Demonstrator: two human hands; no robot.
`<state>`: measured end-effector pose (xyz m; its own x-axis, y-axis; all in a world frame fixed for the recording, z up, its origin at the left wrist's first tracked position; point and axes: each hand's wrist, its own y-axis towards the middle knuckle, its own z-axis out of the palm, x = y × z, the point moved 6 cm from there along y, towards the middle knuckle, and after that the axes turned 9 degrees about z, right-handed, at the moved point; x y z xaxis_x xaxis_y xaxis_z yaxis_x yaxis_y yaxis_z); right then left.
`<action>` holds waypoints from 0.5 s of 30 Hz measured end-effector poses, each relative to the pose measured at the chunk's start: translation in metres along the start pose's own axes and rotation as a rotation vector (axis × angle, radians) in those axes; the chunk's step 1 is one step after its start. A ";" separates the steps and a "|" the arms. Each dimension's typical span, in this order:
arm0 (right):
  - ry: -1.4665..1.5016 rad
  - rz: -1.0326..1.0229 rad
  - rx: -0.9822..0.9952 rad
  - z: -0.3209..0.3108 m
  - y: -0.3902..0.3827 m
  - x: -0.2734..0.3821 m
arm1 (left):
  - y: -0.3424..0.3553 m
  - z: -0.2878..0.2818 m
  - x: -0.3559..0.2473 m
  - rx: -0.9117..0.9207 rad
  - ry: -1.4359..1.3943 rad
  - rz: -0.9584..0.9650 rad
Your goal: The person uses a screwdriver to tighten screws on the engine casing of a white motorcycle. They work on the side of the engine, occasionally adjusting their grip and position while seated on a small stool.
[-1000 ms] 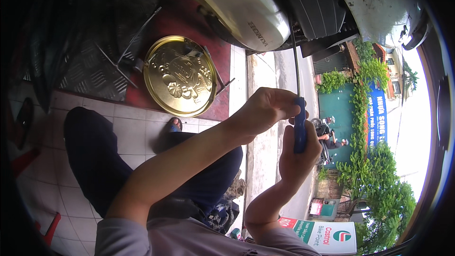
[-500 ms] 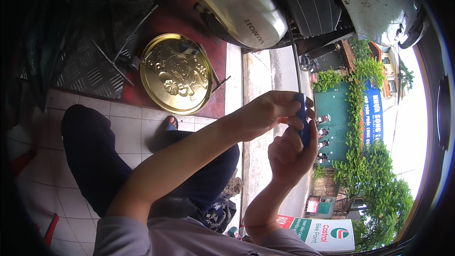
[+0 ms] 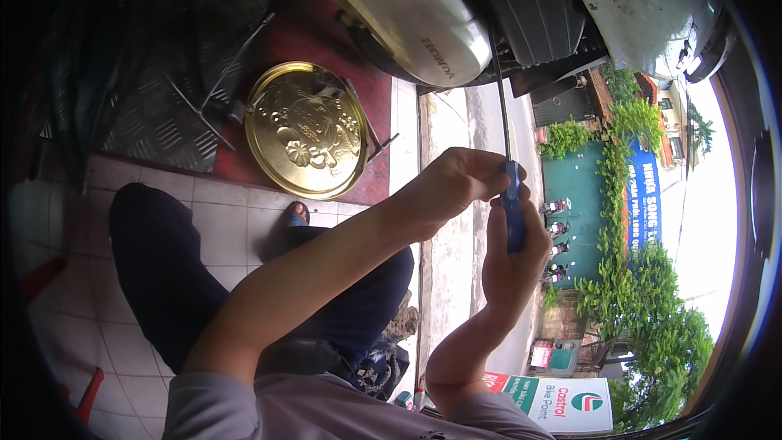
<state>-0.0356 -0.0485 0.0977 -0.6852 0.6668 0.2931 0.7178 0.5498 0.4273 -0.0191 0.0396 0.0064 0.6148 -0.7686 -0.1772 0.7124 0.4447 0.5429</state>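
Note:
A screwdriver (image 3: 511, 220) with a blue handle is between both my hands, its long thin shaft running up to the motorbike (image 3: 415, 24). My left hand (image 3: 464, 183) is closed, fingers pinching the handle's front end by the shaft. Lower on the handle, my right hand (image 3: 525, 236) is wrapped with its thumb along one side and its fingers on the other. The shaft's tip goes in among dark parts beside the pale side cover, where I cannot make it out.
An embossed golden round tray (image 3: 305, 134) lies left of my arms, on a red mat (image 3: 379, 114) beside thin metal stand legs (image 3: 194, 104). Light floor tiles (image 3: 220, 228) surround my legs. A red thing (image 3: 90, 395) shows at lower left; beyond lies the street.
My right hand has shifted its hold, with its thumb and fingers now straighter along the handle. The screwdriver and my left hand have moved slightly left.

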 end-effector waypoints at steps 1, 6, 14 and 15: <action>0.000 0.021 0.012 0.000 0.000 0.000 | 0.000 0.000 0.000 -0.013 0.015 0.004; 0.249 0.102 0.157 0.007 0.003 -0.019 | -0.002 -0.002 -0.003 -0.105 0.038 -0.013; 1.128 0.512 0.442 0.032 -0.009 -0.028 | -0.005 -0.005 -0.007 -0.184 0.096 -0.073; 1.316 0.552 0.554 0.038 -0.011 -0.027 | -0.006 -0.005 -0.008 -0.188 0.134 -0.075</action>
<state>-0.0201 -0.0537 0.0523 0.2689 0.1033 0.9576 0.6614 0.7029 -0.2615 -0.0267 0.0456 0.0012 0.5886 -0.7401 -0.3254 0.8003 0.4765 0.3640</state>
